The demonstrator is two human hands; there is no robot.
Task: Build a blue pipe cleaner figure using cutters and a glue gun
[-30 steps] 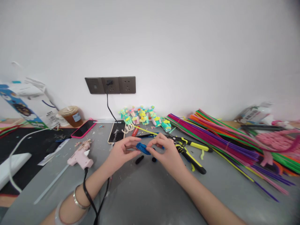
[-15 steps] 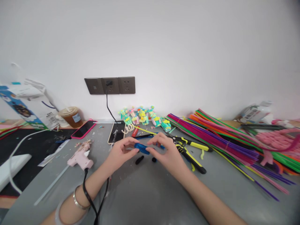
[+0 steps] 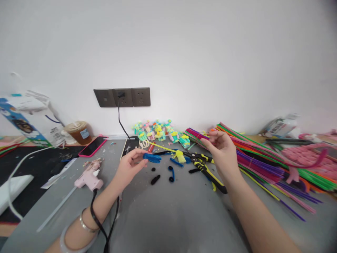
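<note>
My left hand [image 3: 130,166] pinches a small blue pipe-cleaner piece [image 3: 152,158] just above the grey table [image 3: 168,211]. My right hand [image 3: 220,147] is raised to the right, over the near end of the bundle of coloured pipe cleaners [image 3: 263,158], fingers curled in a pinch; whether it holds anything I cannot make out. Between the hands lie short black bits [image 3: 155,179], a curved blue piece [image 3: 171,173], a yellow tuft [image 3: 180,156] and yellow-handled pliers [image 3: 207,168].
A pink glue gun [image 3: 88,178] lies at left, its black cord crossing my left wrist. Two phones [image 3: 92,146], a drink cup [image 3: 78,131] and a printed box [image 3: 28,119] stand behind it. Finished pastel figures [image 3: 160,130] sit by the wall under the sockets [image 3: 122,97].
My right hand has let go of the blue piece and moved up and right to the pipe-cleaner bundle. The left hand keeps the blue piece and has shifted slightly left.
</note>
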